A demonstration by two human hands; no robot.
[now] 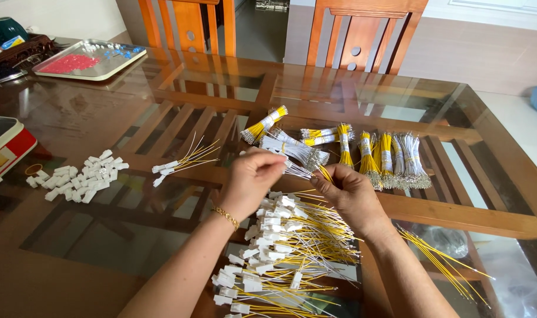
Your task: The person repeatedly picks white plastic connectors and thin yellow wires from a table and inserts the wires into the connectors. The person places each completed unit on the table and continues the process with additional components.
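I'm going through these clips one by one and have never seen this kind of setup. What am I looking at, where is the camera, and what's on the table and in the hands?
There is no machine here: a person works with two bare hands. The single picture comes from a camera worn on the head, looking down over a glass-topped wooden table.

The left hand and right hand meet over the middle, pinching a small bunch of thin wires between them.

Below the hands lies a large pile of yellow and white wires with white plastic connectors fitted. Beyond them are taped wire bundles. To the left sit a few finished wires and a heap of loose white connectors. A metal tray with red and blue small parts sits at the far corner.
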